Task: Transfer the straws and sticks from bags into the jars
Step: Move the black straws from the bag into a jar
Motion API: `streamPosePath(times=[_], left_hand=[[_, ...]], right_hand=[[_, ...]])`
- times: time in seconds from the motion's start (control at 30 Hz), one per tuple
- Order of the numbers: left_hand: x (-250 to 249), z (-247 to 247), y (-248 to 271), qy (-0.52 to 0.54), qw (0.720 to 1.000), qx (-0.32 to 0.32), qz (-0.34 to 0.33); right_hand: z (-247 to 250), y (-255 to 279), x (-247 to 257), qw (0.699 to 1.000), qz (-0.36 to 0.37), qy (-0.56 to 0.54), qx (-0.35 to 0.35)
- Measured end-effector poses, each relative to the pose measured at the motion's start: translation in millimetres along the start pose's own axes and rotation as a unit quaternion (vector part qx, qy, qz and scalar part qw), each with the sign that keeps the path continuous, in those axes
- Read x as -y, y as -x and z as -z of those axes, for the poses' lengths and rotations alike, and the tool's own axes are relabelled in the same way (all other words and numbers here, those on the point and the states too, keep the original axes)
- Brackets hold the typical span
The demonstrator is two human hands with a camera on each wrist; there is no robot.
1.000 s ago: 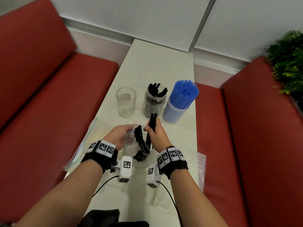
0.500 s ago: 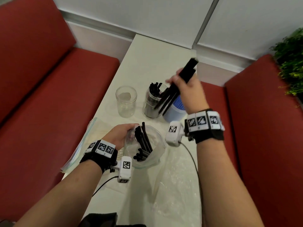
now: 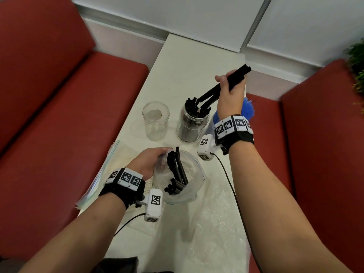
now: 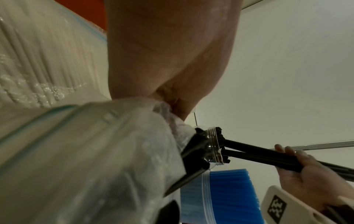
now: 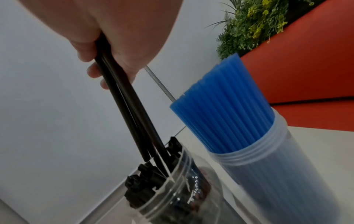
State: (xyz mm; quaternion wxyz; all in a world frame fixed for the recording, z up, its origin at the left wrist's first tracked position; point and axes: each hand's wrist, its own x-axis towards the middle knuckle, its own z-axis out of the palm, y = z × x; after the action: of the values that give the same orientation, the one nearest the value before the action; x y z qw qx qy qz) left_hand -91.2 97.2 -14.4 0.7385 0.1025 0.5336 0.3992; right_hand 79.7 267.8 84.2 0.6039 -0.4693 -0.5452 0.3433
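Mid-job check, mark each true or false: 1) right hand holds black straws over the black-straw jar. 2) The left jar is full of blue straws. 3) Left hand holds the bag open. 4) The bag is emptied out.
1) True: the right hand grips black straws, their lower ends entering the black-straw jar.
2) False: the left jar looks nearly empty; blue straws fill the right jar.
3) True: the left hand holds the bag.
4) False: black straws remain inside.

Wall (image 3: 197, 20): pale panels, metal seam strip.
Seating (image 3: 59, 115): red cushioned benches both sides.
Table (image 3: 189, 67): white, narrow.
Plant (image 5: 254, 25): green, right corner.
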Motion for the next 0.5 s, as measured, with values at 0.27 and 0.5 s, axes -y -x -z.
streamPosePath(times=[0.27, 0.5], left_hand=[[-2, -1, -1, 0.000, 1.000, -0.004, 0.002], [-2, -1, -1, -0.014, 1.000, -0.008, 0.003]], right_hand=[[0, 6, -32, 0.998, -0.046, 0.040, 0.007], [-9, 4, -36, 0.988, -0.100, 0.070, 0.098]])
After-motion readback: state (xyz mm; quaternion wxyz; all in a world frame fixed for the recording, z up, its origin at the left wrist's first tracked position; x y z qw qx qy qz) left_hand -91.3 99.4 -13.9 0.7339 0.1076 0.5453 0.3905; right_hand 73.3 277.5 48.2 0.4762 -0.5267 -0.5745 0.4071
